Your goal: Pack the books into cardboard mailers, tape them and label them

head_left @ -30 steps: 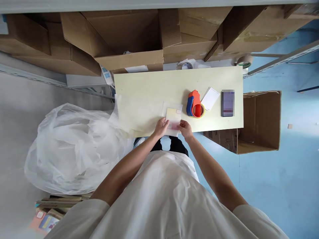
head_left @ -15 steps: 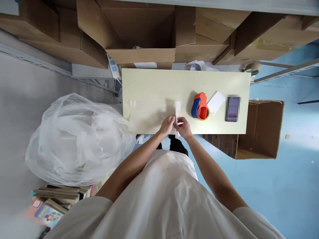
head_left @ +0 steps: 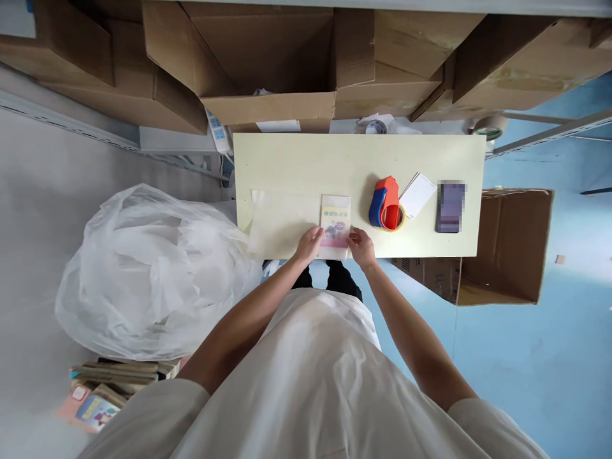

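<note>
A small thin booklet (head_left: 335,224) with a pale yellow and pink cover lies flat near the front edge of the cream table (head_left: 306,159). My left hand (head_left: 310,243) grips its near left edge with curled fingers. My right hand (head_left: 362,246) pinches its near right corner. A clear plastic sheet (head_left: 280,220) lies on the table just left of the booklet, under or beside my left hand.
An orange and blue tape dispenser (head_left: 386,204), white cards (head_left: 417,194) and a dark phone (head_left: 450,207) lie to the right. Cardboard boxes (head_left: 268,57) line the back. An open box (head_left: 507,245) stands right, a big plastic bag (head_left: 148,274) left, stacked books (head_left: 109,389) below it.
The booklet was turned up on edge between both hands half a second ago; now it lies flat again with its printed cover up, held at both near corners.
</note>
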`<state>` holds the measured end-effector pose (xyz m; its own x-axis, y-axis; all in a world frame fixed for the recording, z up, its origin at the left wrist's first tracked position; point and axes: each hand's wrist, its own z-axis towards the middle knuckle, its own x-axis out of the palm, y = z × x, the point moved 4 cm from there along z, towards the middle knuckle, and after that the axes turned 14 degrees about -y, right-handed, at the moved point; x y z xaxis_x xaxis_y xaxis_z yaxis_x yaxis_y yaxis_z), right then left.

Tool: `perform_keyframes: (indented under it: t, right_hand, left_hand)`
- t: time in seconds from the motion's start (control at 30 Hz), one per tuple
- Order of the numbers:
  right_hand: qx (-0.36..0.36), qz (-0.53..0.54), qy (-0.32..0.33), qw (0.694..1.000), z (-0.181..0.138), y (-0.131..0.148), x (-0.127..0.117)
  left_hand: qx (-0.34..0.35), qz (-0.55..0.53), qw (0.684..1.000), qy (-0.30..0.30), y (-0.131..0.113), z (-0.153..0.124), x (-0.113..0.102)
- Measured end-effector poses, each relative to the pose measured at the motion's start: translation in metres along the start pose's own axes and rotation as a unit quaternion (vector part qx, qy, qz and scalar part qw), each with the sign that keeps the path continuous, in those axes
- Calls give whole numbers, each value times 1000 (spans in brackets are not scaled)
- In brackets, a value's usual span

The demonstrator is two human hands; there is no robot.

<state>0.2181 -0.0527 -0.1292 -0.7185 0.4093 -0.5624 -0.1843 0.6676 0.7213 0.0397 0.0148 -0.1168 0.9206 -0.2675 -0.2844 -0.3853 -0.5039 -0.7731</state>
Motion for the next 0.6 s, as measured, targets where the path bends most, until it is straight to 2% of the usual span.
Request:
perform_keyframes:
  t: [0.13, 0.3, 0.4, 0.5, 0.6]
  right_hand:
    - [26, 62, 8, 998, 3, 2, 5]
    - [32, 100, -25, 994, 4, 9, -23]
    - [6, 91, -34, 995, 1, 24, -34]
    - [-24, 94, -20, 995, -7, 43, -24]
    - [-52, 106, 36, 992, -15, 58, 0]
  left_hand:
    - [-40, -31, 999, -8, 5, -4, 14]
    - [-35, -81, 995, 41, -4, -1, 42]
    - [-15, -107, 992, 57, -20, 1, 48]
    - [-37, -135, 987, 77, -32, 0, 42]
    - [-56, -183, 975, 115, -34, 0, 30]
